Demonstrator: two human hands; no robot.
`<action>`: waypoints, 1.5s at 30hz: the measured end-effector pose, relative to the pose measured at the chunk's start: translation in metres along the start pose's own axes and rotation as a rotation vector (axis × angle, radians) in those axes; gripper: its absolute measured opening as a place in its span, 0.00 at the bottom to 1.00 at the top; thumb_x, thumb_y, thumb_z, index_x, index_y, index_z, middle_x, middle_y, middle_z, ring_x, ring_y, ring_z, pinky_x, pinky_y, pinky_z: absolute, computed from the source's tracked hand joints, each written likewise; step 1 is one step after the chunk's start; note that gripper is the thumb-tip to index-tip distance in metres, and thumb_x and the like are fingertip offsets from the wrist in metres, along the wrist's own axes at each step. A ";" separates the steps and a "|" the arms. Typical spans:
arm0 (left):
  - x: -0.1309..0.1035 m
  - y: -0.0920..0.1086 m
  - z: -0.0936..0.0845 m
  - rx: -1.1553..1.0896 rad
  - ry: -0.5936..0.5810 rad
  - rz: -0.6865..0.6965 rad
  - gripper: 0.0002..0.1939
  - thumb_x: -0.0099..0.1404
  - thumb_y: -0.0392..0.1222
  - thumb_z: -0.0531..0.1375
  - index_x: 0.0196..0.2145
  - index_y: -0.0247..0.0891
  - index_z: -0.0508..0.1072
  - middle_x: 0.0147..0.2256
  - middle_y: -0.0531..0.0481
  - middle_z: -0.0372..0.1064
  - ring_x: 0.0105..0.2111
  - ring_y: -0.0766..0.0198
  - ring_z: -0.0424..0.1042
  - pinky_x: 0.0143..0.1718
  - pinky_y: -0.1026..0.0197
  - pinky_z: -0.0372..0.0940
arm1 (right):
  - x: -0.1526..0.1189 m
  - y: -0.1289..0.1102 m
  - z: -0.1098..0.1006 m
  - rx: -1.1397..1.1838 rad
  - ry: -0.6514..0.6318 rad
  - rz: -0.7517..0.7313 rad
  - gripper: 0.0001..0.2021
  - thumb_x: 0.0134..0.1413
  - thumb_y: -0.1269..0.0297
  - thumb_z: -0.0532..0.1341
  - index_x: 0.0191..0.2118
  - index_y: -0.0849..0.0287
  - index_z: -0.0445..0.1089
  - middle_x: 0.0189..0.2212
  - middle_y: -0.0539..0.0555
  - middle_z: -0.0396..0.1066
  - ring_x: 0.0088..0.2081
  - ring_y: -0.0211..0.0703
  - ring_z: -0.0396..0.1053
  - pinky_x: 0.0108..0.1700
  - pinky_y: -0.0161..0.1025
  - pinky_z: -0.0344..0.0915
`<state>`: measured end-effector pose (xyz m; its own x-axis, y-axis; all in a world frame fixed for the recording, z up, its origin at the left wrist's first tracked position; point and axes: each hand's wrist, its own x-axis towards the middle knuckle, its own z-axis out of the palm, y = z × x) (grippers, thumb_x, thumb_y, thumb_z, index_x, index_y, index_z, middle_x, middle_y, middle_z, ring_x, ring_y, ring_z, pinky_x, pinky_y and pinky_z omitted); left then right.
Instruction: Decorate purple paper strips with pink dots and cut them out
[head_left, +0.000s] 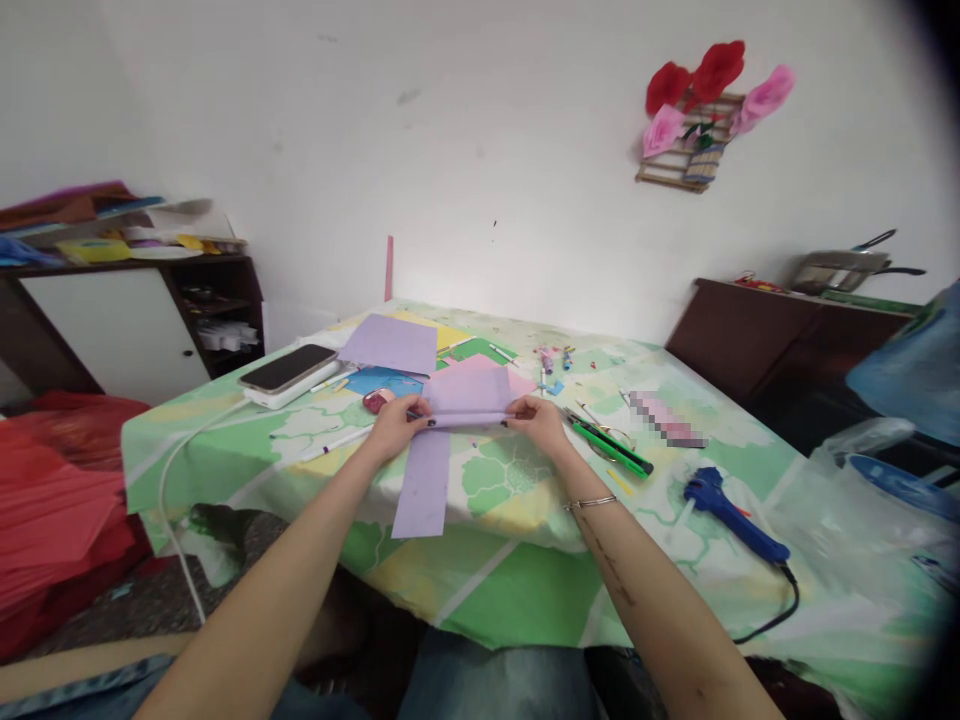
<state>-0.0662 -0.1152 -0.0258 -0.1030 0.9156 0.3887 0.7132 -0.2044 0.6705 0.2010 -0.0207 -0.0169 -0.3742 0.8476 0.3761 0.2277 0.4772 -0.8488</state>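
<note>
Both hands pinch a folded sheet of purple paper (469, 390) along its near edge, at the middle of the table. My left hand (401, 423) has its left corner between thumb and fingers. At the right corner, my right hand (537, 420) is closed in the same way. A narrow purple paper strip (422, 490) lies below the sheet, reaching toward the table's front edge. Behind my left hand sits a small dark red object (379, 400). Right beside my right hand is a green utility knife (611, 445).
A larger purple sheet (394, 343) lies behind, over blue and yellow paper. On the left a phone (289, 368) rests on a white block with a cable. A blue glue gun (735, 515) lies at right, near a plastic bag (840, 510). The patterned tablecloth (525, 580) hangs over the front edge.
</note>
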 end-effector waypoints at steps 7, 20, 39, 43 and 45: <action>-0.001 0.002 0.003 -0.190 0.051 0.089 0.17 0.65 0.45 0.57 0.50 0.36 0.65 0.47 0.44 0.65 0.41 0.60 0.69 0.41 0.52 0.69 | -0.001 -0.008 -0.001 0.130 -0.023 -0.057 0.20 0.33 0.67 0.65 0.39 0.59 0.69 0.36 0.54 0.71 0.37 0.41 0.70 0.39 0.38 0.69; -0.002 0.004 0.002 -0.201 0.016 0.139 0.13 0.64 0.45 0.58 0.43 0.34 0.69 0.42 0.47 0.67 0.39 0.62 0.69 0.40 0.54 0.68 | -0.006 -0.013 0.002 0.185 -0.087 -0.050 0.18 0.30 0.67 0.69 0.35 0.60 0.74 0.32 0.52 0.73 0.33 0.42 0.70 0.36 0.38 0.68; -0.009 0.023 -0.003 -0.154 0.076 0.207 0.16 0.50 0.51 0.67 0.31 0.38 0.72 0.61 0.43 0.45 0.58 0.48 0.55 0.55 0.46 0.59 | -0.009 -0.017 -0.003 0.231 -0.064 -0.059 0.13 0.38 0.56 0.69 0.27 0.62 0.78 0.18 0.48 0.70 0.22 0.35 0.63 0.26 0.34 0.58; -0.008 0.037 -0.009 0.039 0.067 0.231 0.13 0.50 0.50 0.67 0.30 0.40 0.75 0.64 0.46 0.38 0.63 0.40 0.38 0.61 0.38 0.36 | -0.010 -0.020 -0.003 0.222 -0.106 -0.073 0.12 0.39 0.57 0.69 0.26 0.62 0.78 0.17 0.47 0.69 0.20 0.34 0.61 0.24 0.32 0.56; -0.007 0.047 -0.013 0.121 0.000 0.261 0.14 0.49 0.51 0.67 0.30 0.40 0.76 0.64 0.47 0.39 0.64 0.38 0.35 0.61 0.36 0.33 | -0.011 -0.021 -0.002 0.236 -0.147 -0.080 0.11 0.38 0.58 0.70 0.27 0.62 0.78 0.18 0.48 0.70 0.21 0.35 0.63 0.26 0.33 0.59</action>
<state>-0.0406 -0.1352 0.0113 0.0949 0.8373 0.5385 0.7932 -0.3904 0.4673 0.2023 -0.0398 -0.0026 -0.5132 0.7585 0.4016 -0.0163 0.4592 -0.8882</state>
